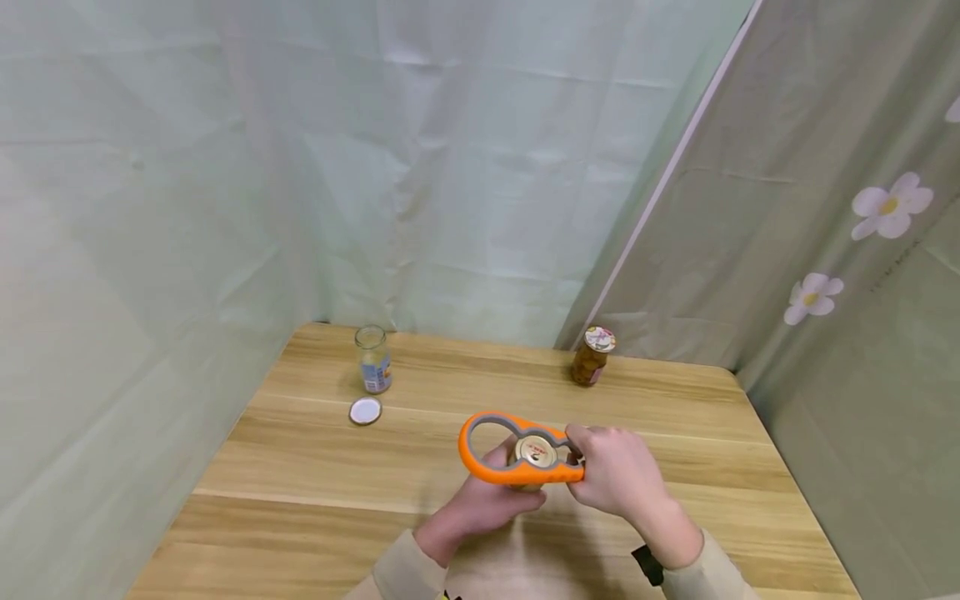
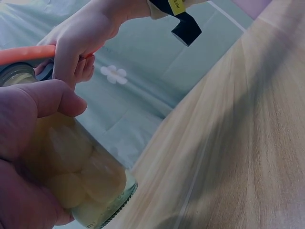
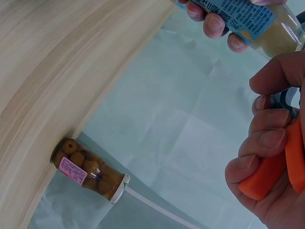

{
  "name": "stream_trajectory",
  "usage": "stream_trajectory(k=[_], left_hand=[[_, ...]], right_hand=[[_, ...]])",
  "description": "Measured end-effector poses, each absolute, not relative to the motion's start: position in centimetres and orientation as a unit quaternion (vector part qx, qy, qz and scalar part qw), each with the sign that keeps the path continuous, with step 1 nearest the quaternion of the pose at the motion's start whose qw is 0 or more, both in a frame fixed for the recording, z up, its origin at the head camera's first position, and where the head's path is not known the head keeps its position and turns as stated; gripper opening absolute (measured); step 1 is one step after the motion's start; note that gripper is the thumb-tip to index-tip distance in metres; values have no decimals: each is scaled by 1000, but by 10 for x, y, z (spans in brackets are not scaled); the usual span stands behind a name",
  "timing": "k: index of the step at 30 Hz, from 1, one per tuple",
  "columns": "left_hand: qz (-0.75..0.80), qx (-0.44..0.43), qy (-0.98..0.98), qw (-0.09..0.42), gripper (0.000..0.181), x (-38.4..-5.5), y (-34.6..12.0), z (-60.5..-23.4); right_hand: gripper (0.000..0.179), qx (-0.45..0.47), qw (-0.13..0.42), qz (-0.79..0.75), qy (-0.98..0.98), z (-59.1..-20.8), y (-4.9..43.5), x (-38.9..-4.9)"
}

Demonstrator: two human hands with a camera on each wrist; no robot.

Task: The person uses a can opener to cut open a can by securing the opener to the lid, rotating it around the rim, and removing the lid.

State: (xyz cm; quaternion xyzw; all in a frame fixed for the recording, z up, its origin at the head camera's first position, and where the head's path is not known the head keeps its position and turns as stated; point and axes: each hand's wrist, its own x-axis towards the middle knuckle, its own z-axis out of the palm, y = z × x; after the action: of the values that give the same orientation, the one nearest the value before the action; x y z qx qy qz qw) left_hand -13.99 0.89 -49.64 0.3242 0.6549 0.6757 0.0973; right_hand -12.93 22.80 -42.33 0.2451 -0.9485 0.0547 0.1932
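Observation:
My left hand (image 1: 491, 502) grips a glass jar (image 2: 102, 179) of pale round fruit, thumb on one side and fingers on the other. A blue label (image 3: 240, 16) with small print shows on that jar in the right wrist view. Around its gold lid (image 1: 536, 451) sits an orange and grey jar opener (image 1: 517, 476), the lid lying in the smaller ring nearer the handles. My right hand (image 1: 621, 472) holds the opener's handles, fingers curled round them. In the left wrist view the jar is tilted and its base is off the wooden table (image 2: 238, 157).
At the table's back left stands an open glass jar (image 1: 372, 362) with a blue label. A loose lid (image 1: 365, 410) lies in front of it, white inside up. Toward the back right is a lidded jar (image 1: 588, 363) of brown fruit. Pale curtains (image 1: 450, 183) hang behind.

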Motion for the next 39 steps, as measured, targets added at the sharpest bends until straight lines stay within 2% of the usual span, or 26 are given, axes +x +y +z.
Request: stream_trajectory(k=[3,7,12,16,19,29,39], left_hand=[[664,363,646,100,70,-141,8,-497],[646,419,628,113,79,-141,5,-494],[643,422,624,141,80,-141,4,-488],[627,438,630,137,83,-142,4,-490],[622,435,638,126,83,-144,4,-491],[636,354,662,180,74,-144,2,-489],[625,360,669,181,79,-144,0,-490]], right_hand=[[33,260,196,57,-944,-422,229,-129],[35,289,202,62,-934,-418,230,-129],[35,300,205,63,-929,-416,231,-129],[34,303,204,64,-929,-416,233,-129],[34,301,201,64,-930,-415,233,-129],[36,289,194,69,-935,-413,236,-131],[33,297,194,70,-932,-411,235,-130]])
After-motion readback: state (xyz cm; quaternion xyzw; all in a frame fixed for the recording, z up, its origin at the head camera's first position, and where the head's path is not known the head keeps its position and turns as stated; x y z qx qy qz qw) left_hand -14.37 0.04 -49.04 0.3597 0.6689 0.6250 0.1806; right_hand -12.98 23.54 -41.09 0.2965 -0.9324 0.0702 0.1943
